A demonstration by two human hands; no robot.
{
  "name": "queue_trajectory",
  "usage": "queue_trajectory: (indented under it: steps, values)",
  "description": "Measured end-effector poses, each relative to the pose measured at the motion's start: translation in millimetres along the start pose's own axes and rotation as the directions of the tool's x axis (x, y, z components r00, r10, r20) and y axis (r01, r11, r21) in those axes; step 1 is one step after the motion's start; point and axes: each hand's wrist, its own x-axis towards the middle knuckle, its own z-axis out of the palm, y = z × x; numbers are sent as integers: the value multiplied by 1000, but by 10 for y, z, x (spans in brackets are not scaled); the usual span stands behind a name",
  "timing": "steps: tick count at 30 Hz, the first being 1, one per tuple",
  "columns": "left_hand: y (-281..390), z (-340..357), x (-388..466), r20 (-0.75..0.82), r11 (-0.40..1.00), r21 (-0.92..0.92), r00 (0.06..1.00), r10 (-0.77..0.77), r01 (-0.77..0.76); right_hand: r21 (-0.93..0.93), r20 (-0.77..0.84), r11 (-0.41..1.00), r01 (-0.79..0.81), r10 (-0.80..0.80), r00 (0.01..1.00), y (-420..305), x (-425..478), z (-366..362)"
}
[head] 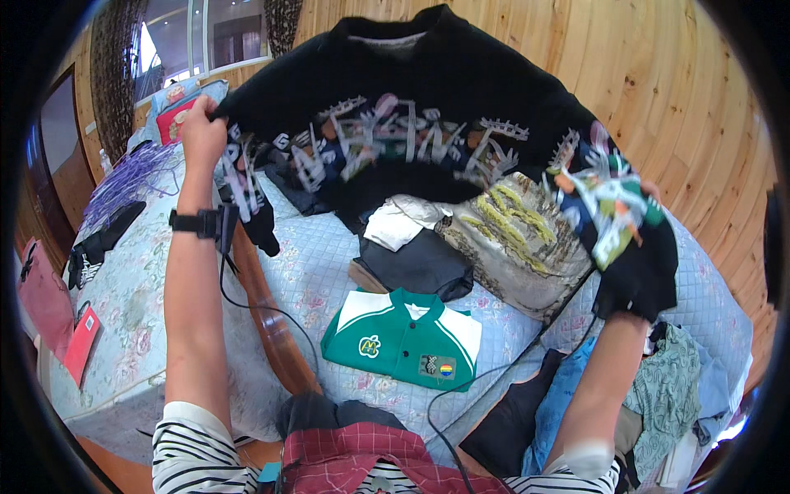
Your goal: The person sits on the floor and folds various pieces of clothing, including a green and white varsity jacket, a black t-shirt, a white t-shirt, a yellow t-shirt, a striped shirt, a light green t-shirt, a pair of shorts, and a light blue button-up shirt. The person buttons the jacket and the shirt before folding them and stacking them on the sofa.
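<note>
A black sweater with a multicoloured patterned band (395, 68) hangs spread in the air. My left hand (205, 133) pinches it near one shoulder, at the upper left. On the right, my right hand (648, 191) is mostly hidden behind the patterned sleeve; only a bit of finger shows at its edge. Below the sweater, a folded green and white snap-button jacket (401, 346) lies on the quilted bedspread (296, 272). Behind it are dark folded clothes (419, 262), a white cloth (404, 219) and a camouflage-like garment with yellow-green lettering (524, 241).
More clothes lie at the right, including a blue garment (558, 395) and a green patterned one (666, 383). Purple strips (126, 182) and a red card (83, 346) are on the left bed. A black cable (432, 407) crosses before me.
</note>
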Motion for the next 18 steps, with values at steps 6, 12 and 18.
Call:
queue_trajectory:
  steps: [6,12,18]
  values:
    - [-678,58,-1634,276,988,-132,960,-40,79,-394,-301,903,-169,46,952,242,-1211,-1020]
    - [-1517,-20,-3716,651,872,-50,678,-341,487,-990,-125,-94,-102,289,949,358,-2053,-2040]
    - [-2130,-54,-4482,635,-92,36,-94,-766,995,-967,101,-226,114,65,993,742,-2389,-1429]
